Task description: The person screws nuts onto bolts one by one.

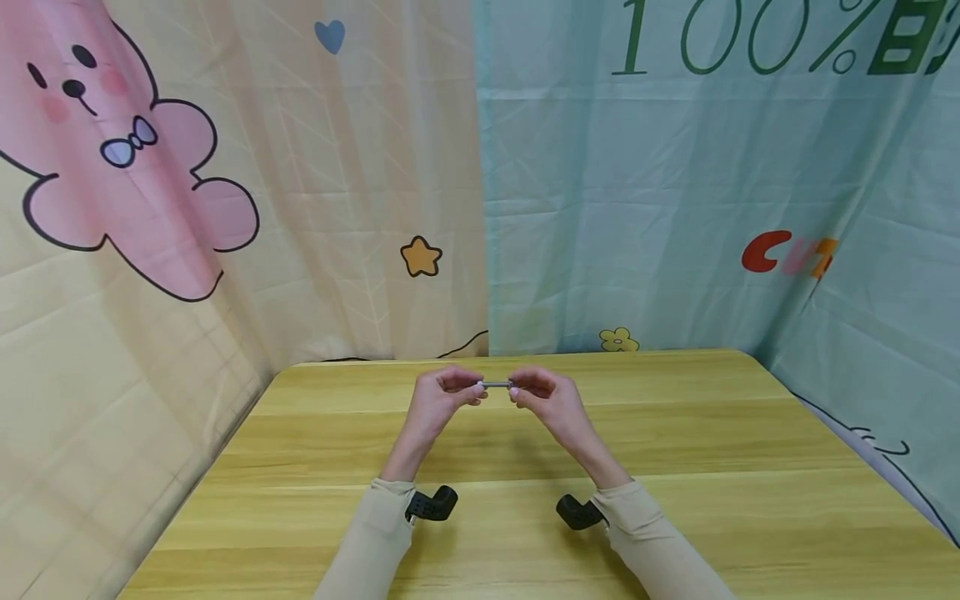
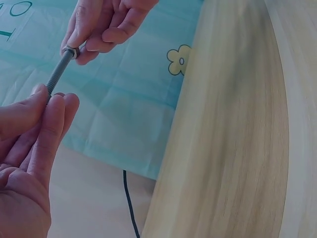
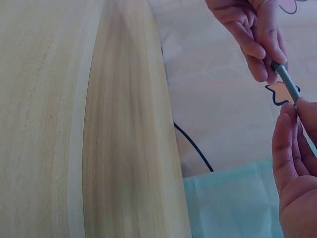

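Note:
A slim grey metal bolt (image 1: 496,384) is held level above the table, spanning the gap between both hands. My left hand (image 1: 444,400) pinches one end between thumb and fingertips. At the other end my right hand (image 1: 552,402) pinches with thumb and fingers. In the left wrist view, threads show along the bolt (image 2: 59,72), and a wider nut or head (image 2: 74,52) sits at the right hand's fingertips; which of the two I cannot tell. The fingers of the left hand hide the far tip of the bolt (image 3: 287,82) in the right wrist view.
Below the hands lies a wood-grain table (image 1: 480,533). Printed curtains (image 1: 360,208) hang behind and beside it. A black camera mount (image 1: 432,504) sits on the left wrist, another mount (image 1: 579,512) on the right. Past the table edge runs a dark cable (image 3: 193,146).

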`<state>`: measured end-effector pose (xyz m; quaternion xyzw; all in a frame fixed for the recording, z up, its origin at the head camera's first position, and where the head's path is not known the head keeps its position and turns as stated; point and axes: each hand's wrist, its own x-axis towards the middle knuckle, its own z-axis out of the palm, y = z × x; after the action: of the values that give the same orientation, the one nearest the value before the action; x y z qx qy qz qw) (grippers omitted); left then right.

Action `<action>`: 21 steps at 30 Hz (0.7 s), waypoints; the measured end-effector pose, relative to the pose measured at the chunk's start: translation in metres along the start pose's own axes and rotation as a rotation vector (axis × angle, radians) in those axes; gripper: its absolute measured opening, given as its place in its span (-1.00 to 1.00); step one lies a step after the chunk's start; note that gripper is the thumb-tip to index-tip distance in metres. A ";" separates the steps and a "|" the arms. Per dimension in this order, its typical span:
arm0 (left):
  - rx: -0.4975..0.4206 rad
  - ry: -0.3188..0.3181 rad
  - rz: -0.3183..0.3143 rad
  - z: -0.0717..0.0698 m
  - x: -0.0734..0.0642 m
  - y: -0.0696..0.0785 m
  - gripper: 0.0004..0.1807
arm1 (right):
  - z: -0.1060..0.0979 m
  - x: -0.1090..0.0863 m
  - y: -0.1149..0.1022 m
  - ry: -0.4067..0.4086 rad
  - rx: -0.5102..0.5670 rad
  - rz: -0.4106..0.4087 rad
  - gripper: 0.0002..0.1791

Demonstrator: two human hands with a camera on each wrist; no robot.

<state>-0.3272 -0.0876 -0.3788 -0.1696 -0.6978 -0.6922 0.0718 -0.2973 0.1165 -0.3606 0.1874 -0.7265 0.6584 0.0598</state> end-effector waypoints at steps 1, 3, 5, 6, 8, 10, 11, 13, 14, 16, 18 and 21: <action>0.001 -0.003 -0.003 0.000 -0.001 -0.001 -0.85 | 0.000 0.000 0.000 -0.001 -0.007 0.011 -0.77; 0.001 -0.007 -0.019 -0.001 -0.001 -0.002 -0.85 | 0.000 0.000 0.000 -0.002 -0.012 0.026 -0.78; 0.007 -0.011 -0.037 -0.001 -0.002 -0.002 -0.84 | -0.001 0.003 0.007 -0.005 -0.006 0.052 -0.78; 0.009 -0.013 -0.041 -0.001 -0.002 -0.003 -0.83 | -0.001 0.005 0.011 -0.006 0.002 0.063 -0.77; 0.016 -0.020 -0.055 -0.001 -0.003 -0.003 -0.82 | -0.002 0.009 0.020 -0.008 0.017 0.086 -0.76; 0.017 -0.035 -0.059 0.000 -0.003 -0.002 -0.81 | -0.002 0.013 0.029 -0.012 0.023 0.114 -0.72; 0.020 -0.043 -0.061 0.000 -0.003 -0.002 -0.80 | -0.002 0.013 0.031 -0.015 0.023 0.123 -0.68; 0.018 -0.053 -0.063 0.001 -0.002 -0.001 -0.80 | -0.002 0.014 0.033 -0.021 0.030 0.144 -0.63; 0.012 -0.054 -0.063 0.001 -0.002 -0.001 -0.79 | -0.002 0.015 0.035 -0.028 0.036 0.148 -0.62; 0.003 -0.055 -0.064 0.001 -0.001 -0.002 -0.79 | -0.002 0.015 0.035 -0.036 0.056 0.148 -0.62; -0.012 -0.051 -0.064 0.002 0.000 -0.003 -0.79 | -0.002 0.015 0.034 -0.043 0.093 0.137 -0.64; -0.015 -0.051 -0.062 0.002 0.000 -0.002 -0.80 | -0.003 0.015 0.034 -0.050 0.153 0.125 -0.68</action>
<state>-0.3279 -0.0856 -0.3803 -0.1661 -0.6992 -0.6946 0.0311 -0.3231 0.1183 -0.3866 0.1619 -0.6857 0.7096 -0.0139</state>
